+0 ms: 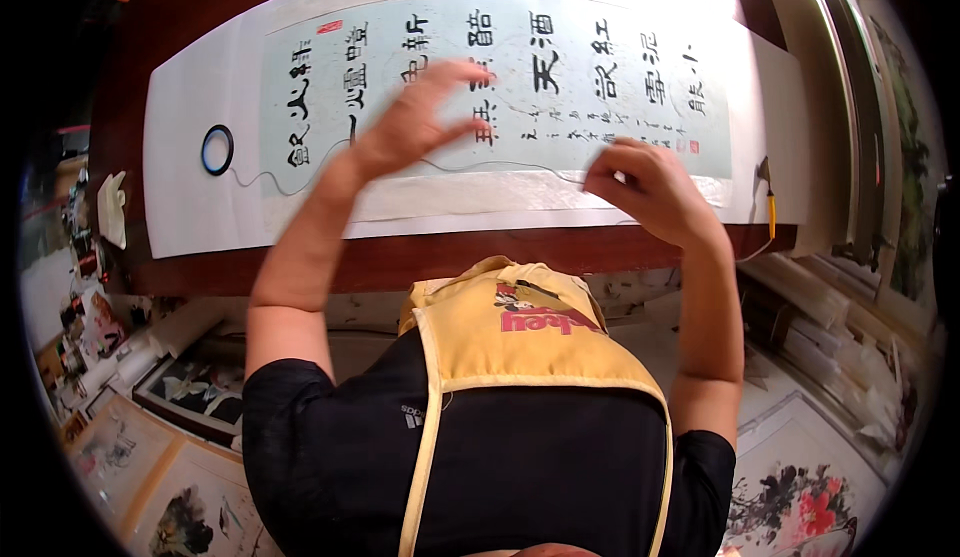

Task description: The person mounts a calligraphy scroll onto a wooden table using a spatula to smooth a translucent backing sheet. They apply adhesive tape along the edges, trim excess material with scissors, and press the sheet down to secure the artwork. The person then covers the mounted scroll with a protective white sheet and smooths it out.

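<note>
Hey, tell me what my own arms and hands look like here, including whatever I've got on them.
Your left hand and right hand are ungloved, with no watch or bracelet visible. Both forearms are bare up to plain black short sleeves. Blur hides finer detail on the fingers.

Calligraphy sheet [512, 67]: black Chinese characters [545, 52] and red seals [694, 146]; yellow apron [545, 362]: red lettering [550, 324]; black T-shirt [550, 467]: small pale lettering [412, 417].
</note>
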{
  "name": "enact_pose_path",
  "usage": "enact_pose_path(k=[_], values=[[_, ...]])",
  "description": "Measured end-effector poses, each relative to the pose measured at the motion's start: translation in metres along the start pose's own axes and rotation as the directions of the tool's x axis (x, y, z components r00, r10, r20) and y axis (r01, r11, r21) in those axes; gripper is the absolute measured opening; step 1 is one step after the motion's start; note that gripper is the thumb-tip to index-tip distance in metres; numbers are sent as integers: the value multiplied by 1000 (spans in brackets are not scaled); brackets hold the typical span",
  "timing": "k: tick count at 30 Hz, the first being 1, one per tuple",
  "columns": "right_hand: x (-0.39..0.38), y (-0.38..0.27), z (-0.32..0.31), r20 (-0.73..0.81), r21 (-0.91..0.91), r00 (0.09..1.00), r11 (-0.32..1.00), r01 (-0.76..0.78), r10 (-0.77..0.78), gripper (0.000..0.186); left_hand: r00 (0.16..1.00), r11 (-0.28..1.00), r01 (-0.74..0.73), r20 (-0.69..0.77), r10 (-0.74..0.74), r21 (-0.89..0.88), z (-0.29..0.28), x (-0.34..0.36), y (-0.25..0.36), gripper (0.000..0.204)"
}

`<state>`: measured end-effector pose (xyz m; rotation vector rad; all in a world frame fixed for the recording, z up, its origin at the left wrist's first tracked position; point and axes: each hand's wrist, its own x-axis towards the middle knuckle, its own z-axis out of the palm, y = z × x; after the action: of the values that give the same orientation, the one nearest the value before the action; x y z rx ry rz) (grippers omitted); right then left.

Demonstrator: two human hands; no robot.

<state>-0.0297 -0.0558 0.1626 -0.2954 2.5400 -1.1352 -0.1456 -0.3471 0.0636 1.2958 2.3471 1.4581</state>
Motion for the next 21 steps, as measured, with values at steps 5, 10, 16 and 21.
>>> enact_pose_path(k=[5,10,16,21], values=[[-5,1,7,-159,128,983,989,-73,93,11,948,751,293,283,-147,-592,86,27,71,46],[-82,59,-30,-125,248,938,926,-285,322,11,848,724,530,266,-459,-442,8,-12,42,12],[-160,127,-45,-205,495,893,829,-259,401,18,791,797,602,-170,-587,50,-154,-111,-7,14],[-153,129,-38,-242,512,904,838,-191,354,16,757,57,465,-364,-542,883,-218,-129,-33,22]])
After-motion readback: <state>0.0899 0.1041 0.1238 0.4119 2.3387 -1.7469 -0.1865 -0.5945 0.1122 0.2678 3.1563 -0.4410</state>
